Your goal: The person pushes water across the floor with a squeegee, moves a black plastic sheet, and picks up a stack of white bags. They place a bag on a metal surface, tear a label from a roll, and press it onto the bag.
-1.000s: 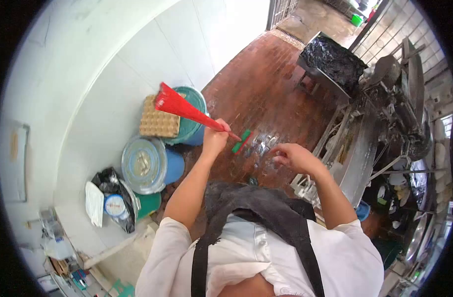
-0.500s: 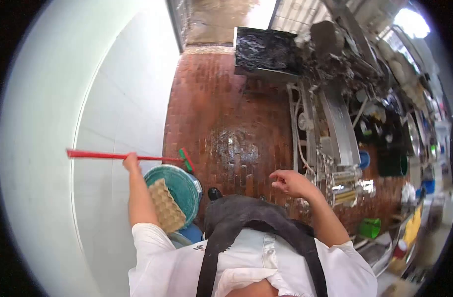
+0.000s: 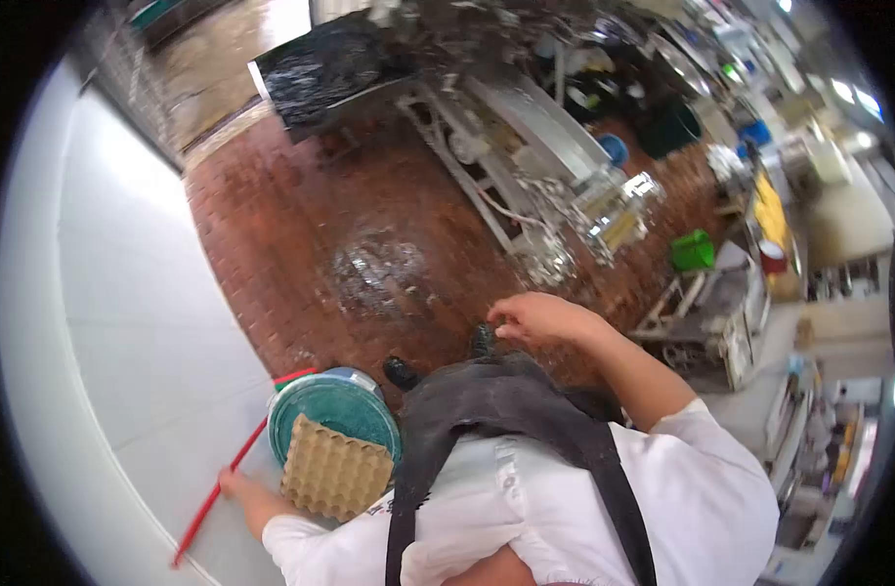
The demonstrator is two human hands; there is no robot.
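The floor is red-brown brick, wet, with a bright puddle near its middle. A teal-lidded bin stands on it by the white wall, and a red broom slants down just beside the bin — whether its end touches the bricks cannot be told. Two black shoes stand near the bin. Farther off, a steel stand sets its legs on the bricks. Beyond it sit a green bucket and a blue bucket, well apart.

A white tiled wall meets a wet red-brick floor. Steel kitchen racks, seemingly cluttered, line the far side.
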